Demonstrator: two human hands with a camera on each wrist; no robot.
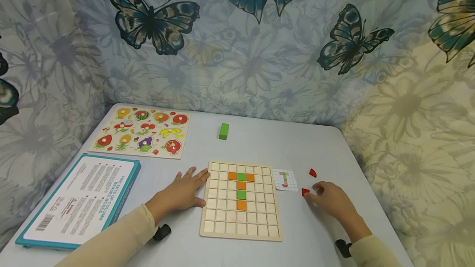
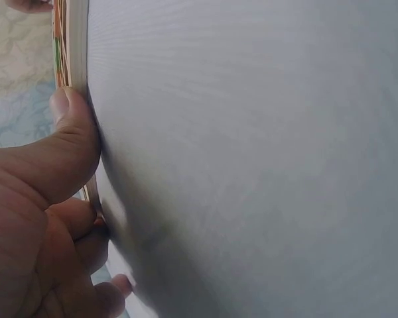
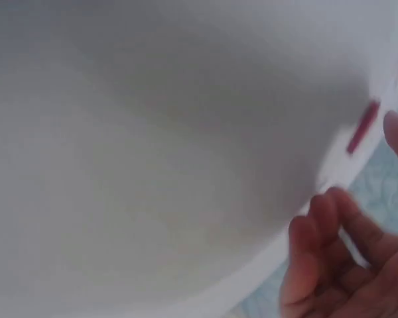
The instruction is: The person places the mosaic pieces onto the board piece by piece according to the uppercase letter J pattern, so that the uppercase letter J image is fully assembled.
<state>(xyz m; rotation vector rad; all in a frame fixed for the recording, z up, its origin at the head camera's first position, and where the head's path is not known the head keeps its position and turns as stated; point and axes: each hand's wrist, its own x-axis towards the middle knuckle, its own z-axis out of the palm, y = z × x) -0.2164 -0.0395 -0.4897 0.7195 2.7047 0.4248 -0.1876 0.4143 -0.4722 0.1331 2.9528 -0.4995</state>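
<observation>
A wooden grid board lies mid-table, with orange and green square tiles set in a T shape. My left hand rests along its left edge, fingers spread; the left wrist view shows the thumb against the board's side. Right of the board sits a small pattern card printed with a similar figure. Beside it my right hand hovers at a red wedge-shaped piece, thumb and fingers apart in the right wrist view. Another red wedge lies just beyond.
A fruit puzzle board lies at the back left. In front of it is a teal-edged box with printed text. A green block stands near the back edge. Butterfly-patterned cloth hangs behind the table.
</observation>
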